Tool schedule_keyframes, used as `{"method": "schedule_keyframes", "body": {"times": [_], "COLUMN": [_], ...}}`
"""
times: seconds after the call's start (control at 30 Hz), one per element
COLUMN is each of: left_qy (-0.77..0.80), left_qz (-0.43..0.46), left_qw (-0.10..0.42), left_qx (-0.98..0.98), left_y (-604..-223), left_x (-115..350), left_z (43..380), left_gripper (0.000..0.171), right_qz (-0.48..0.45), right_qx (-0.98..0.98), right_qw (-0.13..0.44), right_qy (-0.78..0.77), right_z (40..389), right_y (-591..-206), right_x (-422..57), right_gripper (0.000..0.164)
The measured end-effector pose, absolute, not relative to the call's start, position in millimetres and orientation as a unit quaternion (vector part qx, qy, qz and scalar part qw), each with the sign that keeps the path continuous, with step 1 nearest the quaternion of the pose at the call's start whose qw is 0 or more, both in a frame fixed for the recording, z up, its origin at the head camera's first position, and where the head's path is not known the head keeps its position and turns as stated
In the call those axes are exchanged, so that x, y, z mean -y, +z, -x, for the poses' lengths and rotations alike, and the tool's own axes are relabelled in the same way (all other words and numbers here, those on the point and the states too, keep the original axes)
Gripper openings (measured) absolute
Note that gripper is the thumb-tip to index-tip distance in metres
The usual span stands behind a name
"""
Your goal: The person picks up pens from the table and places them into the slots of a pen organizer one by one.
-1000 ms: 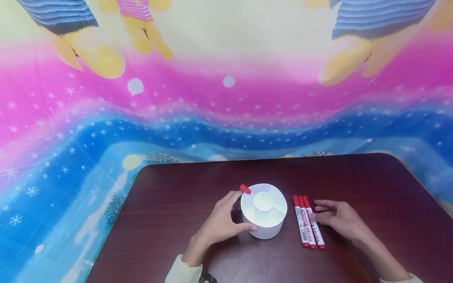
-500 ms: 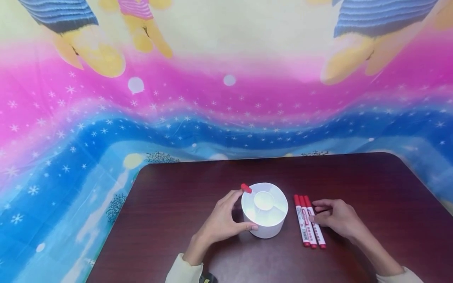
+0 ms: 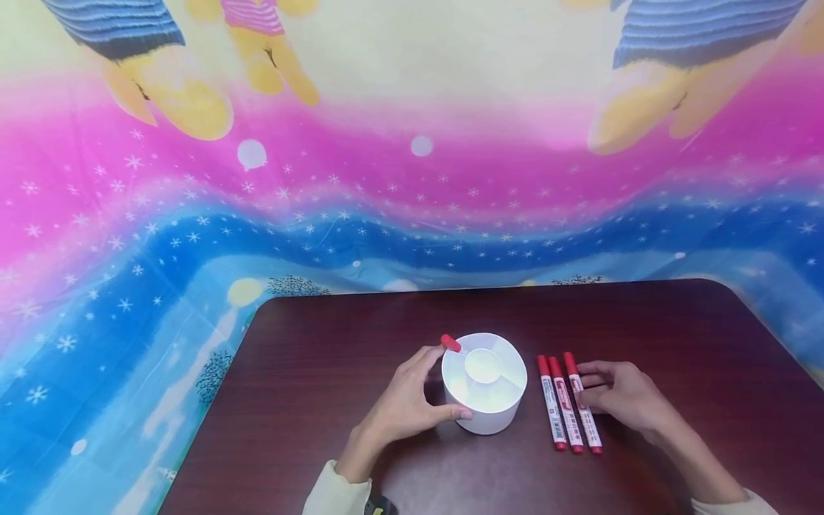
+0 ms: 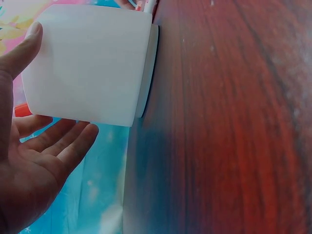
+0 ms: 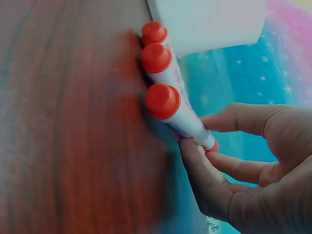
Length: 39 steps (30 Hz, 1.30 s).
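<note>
My left hand (image 3: pixel 408 400) holds a round white divided organizer (image 3: pixel 486 423) by its left side, thumb at the near side and fingers toward the far side. A red-capped marker (image 3: pixel 450 342) leans out over its far left rim, its lower part hidden inside. Right of the organizer, three white markers with red caps lie side by side. The left marker (image 3: pixel 551 404) and middle marker (image 3: pixel 568 409) are free of my hands. My right hand (image 3: pixel 627 397) pinches the rightmost marker (image 5: pixel 187 122) between thumb and fingers; its near end shows close above the table in the right wrist view.
The dark brown wooden table (image 3: pixel 347 329) has rounded far corners. Behind it hangs a colourful printed cloth (image 3: pixel 360 186) that meets its far and side edges. Near the left sleeve, a small black object (image 3: pixel 380 506) shows at the bottom.
The rightmost marker has come apart from the other two, shifting right and slightly away in my right hand's pinch. A gap has opened between the left and middle markers. My left hand keeps its hold.
</note>
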<state>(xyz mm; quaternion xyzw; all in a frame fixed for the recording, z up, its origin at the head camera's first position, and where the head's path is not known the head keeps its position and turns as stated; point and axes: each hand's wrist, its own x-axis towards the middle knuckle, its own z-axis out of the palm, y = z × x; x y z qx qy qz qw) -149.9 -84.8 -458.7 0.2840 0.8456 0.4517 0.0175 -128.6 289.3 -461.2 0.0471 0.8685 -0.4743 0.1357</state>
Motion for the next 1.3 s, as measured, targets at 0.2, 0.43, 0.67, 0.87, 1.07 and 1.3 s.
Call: {"method": "schedule_keyframes", "body": {"times": [0.2, 0.43, 0.67, 0.87, 1.07, 1.3], "left_qy": [0.452, 0.450, 0.453, 0.452, 0.446, 0.439], "left_qz": [-0.281, -0.281, -0.276, -0.280, -0.278, -0.275], "left_qw": [0.019, 0.019, 0.025, 0.020, 0.017, 0.020], "left_qx": [-0.846, -0.848, -0.848, -0.847, -0.851, -0.855], "left_y": [-458.6, -457.9, -457.3, -456.6, -456.1, -456.1], "left_x": [85.0, 85.4, 84.4, 84.9, 85.8, 84.9], "left_z": [148.8, 147.3, 147.0, 146.9, 147.0, 148.6], "left_gripper": [0.091, 0.092, 0.093, 0.093, 0.092, 0.093], "right_qz": [-0.035, -0.033, -0.036, -0.026, -0.012, 0.001], "right_qx": [-0.859, -0.854, -0.846, -0.836, -0.825, -0.808], "right_qw": [0.123, 0.115, 0.111, 0.104, 0.093, 0.092], "right_qy": [-0.495, -0.506, -0.521, -0.538, -0.558, -0.582], "right_z": [130.2, 127.5, 126.7, 126.7, 127.8, 132.0], "right_y": [-453.8, -444.8, -443.6, -438.3, -430.2, -422.8], "right_x": [-294.9, -292.2, -288.8, -283.8, -274.3, -265.4], "right_gripper": [0.066, 0.070, 0.073, 0.074, 0.076, 0.077]}}
